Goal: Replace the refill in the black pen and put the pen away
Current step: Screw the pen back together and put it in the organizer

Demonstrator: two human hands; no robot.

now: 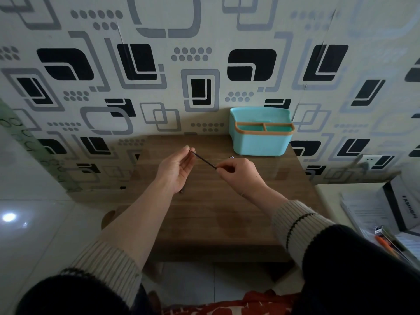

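Note:
A thin dark refill [204,159] hangs slanted above the wooden table [227,212], held between both hands. My left hand [178,168] has its palm turned to the right, and its thumb and fingertips pinch the refill's far end. My right hand [238,172] pinches the near end with curled fingers. A small dark tip [181,191] shows on the table just below my left wrist; the rest of it is hidden by the hand. A small blue-and-white bit [231,157] peeks out behind my right hand.
A turquoise desk organiser [261,142] with an orange rim and two compartments stands at the table's back right, against the patterned wall. To the right, a white surface holds papers, a box [400,208] and an orange-and-black item [386,242].

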